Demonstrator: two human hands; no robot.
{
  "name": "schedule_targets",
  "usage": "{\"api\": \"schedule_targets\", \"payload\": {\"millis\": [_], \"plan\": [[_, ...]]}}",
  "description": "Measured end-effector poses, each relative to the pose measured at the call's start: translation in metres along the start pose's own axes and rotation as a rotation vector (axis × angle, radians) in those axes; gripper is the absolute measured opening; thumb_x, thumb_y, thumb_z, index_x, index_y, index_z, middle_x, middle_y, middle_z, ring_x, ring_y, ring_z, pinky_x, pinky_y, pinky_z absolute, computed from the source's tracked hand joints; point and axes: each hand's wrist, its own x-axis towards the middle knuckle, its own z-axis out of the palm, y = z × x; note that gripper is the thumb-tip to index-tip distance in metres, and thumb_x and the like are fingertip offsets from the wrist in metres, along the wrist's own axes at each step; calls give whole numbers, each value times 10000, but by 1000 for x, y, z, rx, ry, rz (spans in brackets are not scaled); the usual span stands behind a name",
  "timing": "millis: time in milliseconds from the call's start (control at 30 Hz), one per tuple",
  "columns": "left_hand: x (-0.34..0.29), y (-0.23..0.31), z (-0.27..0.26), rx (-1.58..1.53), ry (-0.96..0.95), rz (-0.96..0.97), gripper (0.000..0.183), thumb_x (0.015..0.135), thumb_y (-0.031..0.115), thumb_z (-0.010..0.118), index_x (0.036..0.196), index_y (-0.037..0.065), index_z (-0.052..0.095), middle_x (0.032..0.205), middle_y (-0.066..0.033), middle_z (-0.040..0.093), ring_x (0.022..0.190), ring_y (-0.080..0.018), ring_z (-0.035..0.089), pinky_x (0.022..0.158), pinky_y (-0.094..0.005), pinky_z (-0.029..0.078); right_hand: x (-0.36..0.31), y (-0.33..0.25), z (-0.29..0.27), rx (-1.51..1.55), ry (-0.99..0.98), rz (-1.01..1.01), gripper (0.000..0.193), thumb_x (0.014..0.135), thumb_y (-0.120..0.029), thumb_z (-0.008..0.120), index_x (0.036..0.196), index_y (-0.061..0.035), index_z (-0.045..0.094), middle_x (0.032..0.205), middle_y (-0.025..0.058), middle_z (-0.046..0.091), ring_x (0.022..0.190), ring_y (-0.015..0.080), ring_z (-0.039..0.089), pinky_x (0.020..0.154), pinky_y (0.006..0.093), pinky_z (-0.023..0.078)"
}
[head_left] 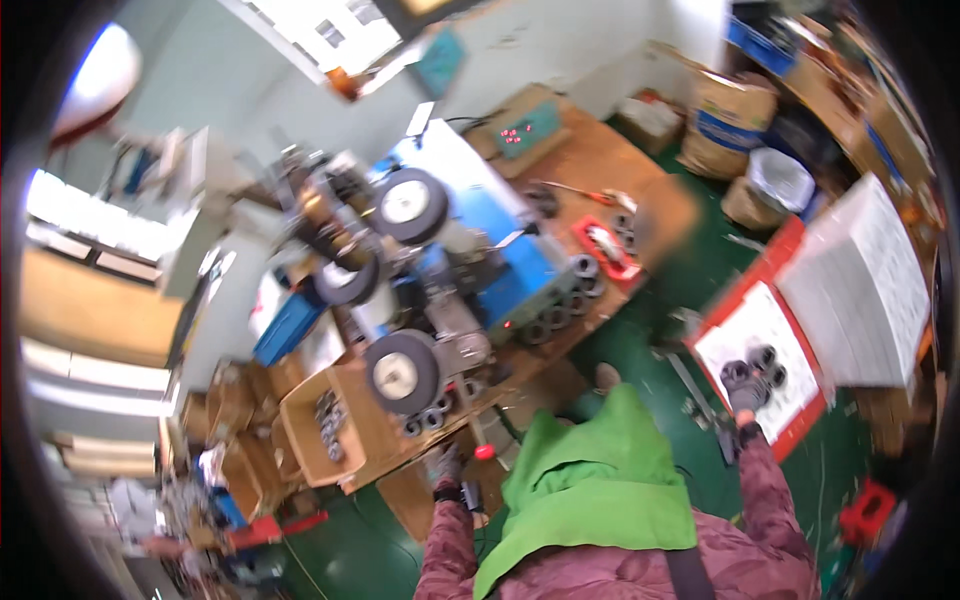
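Note:
My right hand [746,391], in a grey glove, reaches to a white sheet in a red-framed tray [716,352] on the right. Its fingers are closed around dark ring-shaped parts [763,357], some partly hidden by the glove. Low beside the workbench's front edge is my left hand [446,464], also gloved; blur hides its fingers. Just above it stands a machine with grey wheels [402,373] and a blue plate [520,272]. A red ball knob [485,452] sticks out close to my left hand. Small dark rings [432,419] sit at the machine's foot.
More dark rings [560,316] line the wooden workbench's [640,190] front edge, near a red tray [606,250]. A cardboard box [362,410] with grey parts stands at the left. Behind the red-framed tray is a white box [858,290]. A red crate [866,512] lies at lower right.

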Motion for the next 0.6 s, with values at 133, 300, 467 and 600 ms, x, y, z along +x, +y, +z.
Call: {"api": "schedule_targets", "payload": {"millis": [133,300,467,600], "plan": [[-20,-9,-7,-40,98,-71,279,811,184,574,1057,57,548,845,-78,571,638,-200,582,558,-327,511,-38,-227,123,-108,-258,-70,625,502,-348,794,986,-76,506,970,95,545,946,248,502,825,368,422],[-50,-17,-4,-146,189,-104,314,834,192,544,1102,33,505,938,-107,556,705,-234,593,616,-344,530,-50,-359,289,-522,-509,-843,748,469,-349,788,1095,-63,496,1043,146,509,967,300,524,829,383,447],[-89,-26,-15,-213,187,-74,320,819,146,547,1117,39,502,948,-110,541,733,-225,576,630,-327,522,-62,-423,401,-476,-659,-1237,707,514,-324,761,1108,-53,490,1104,166,472,941,326,540,817,383,462],[-111,-90,-55,-456,297,-98,317,802,128,556,1102,41,503,920,-102,551,683,-215,577,606,-310,521,-54,-421,460,-594,-628,-1366,505,598,-270,675,1026,-40,539,1038,164,521,900,324,543,754,399,449]]}}
